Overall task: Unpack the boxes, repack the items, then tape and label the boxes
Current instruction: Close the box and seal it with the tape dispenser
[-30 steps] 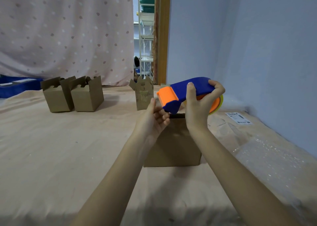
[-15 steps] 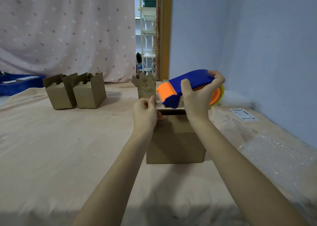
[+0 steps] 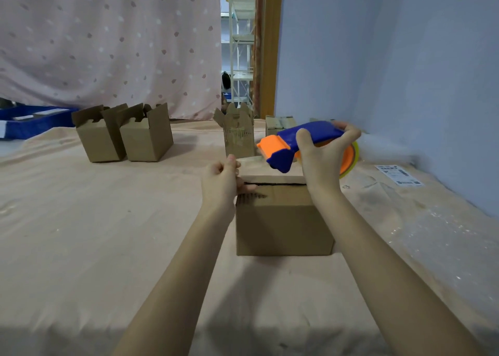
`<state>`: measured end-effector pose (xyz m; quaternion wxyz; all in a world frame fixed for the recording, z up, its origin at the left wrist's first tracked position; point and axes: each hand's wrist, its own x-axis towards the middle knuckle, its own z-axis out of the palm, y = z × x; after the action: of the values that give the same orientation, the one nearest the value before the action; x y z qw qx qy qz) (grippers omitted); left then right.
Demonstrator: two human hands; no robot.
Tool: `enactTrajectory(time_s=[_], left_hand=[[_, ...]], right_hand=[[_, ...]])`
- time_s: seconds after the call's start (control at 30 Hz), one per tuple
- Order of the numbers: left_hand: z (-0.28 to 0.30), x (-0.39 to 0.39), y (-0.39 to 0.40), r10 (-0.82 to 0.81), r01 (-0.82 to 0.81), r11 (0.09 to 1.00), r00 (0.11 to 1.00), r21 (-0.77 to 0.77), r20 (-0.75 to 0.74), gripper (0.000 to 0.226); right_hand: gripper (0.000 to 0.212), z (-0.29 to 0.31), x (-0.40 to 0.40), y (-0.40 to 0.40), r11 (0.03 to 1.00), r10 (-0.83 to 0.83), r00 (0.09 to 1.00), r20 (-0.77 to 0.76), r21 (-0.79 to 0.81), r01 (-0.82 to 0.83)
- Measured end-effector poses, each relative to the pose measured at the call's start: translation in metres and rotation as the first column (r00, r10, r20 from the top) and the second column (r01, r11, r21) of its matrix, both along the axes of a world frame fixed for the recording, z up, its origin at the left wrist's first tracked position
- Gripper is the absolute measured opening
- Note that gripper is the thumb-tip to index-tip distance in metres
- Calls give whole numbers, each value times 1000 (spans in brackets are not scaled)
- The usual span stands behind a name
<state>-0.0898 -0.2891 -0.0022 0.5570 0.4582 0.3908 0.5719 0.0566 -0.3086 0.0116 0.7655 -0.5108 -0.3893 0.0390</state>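
**A:** So where's it at? Closed cardboard box point(image 3: 283, 218) sits on the bench point(image 3: 81, 234) right in front of the person, top seam showing as a dark slit. Right hand point(image 3: 321, 158) has its fingers wrapped round the blue and orange tape dispenser point(image 3: 294, 142), held just above the box's far top edge. Left hand point(image 3: 220, 181) is curled against the top left corner of the box; can't tell if it's pinching a tape end or just bracing.

**B:** Looks like taping's about to start, imo. That box seems light and a bit flimsy, so I'd say it'll slide or dent if you drag tape hard. Brace it at the corner, not mid-flap. Dispenser's rigid plastic, so grip it by the handle.

**A:** The three open boxes point(image 3: 124, 137) further back look untouched.
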Motion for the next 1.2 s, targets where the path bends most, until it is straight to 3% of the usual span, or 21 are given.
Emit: enactTrajectory(time_s=[0.07, 0.27, 0.63, 1.2], left_hand=[[-3, -9, 4, -10, 12, 999, 998, -43, 57, 25], [-4, -19, 9, -63, 76, 988, 993, -135, 99, 29], [-11, -17, 15, 49, -54, 998, 984, -24, -170, 28], [-48, -18, 27, 114, -108, 993, 883, 40, -455, 36]], right_hand=[[59, 0, 2, -2, 1000, 1, 1000, 30, -16, 0], [81, -8, -13, -8, 995, -27, 922, 386, -76, 62], [82, -15, -14, -20, 988, 14, 908, 418, -144, 51], [72, -15, -26, -19, 956, -85, 726, 682, -150, 252]])
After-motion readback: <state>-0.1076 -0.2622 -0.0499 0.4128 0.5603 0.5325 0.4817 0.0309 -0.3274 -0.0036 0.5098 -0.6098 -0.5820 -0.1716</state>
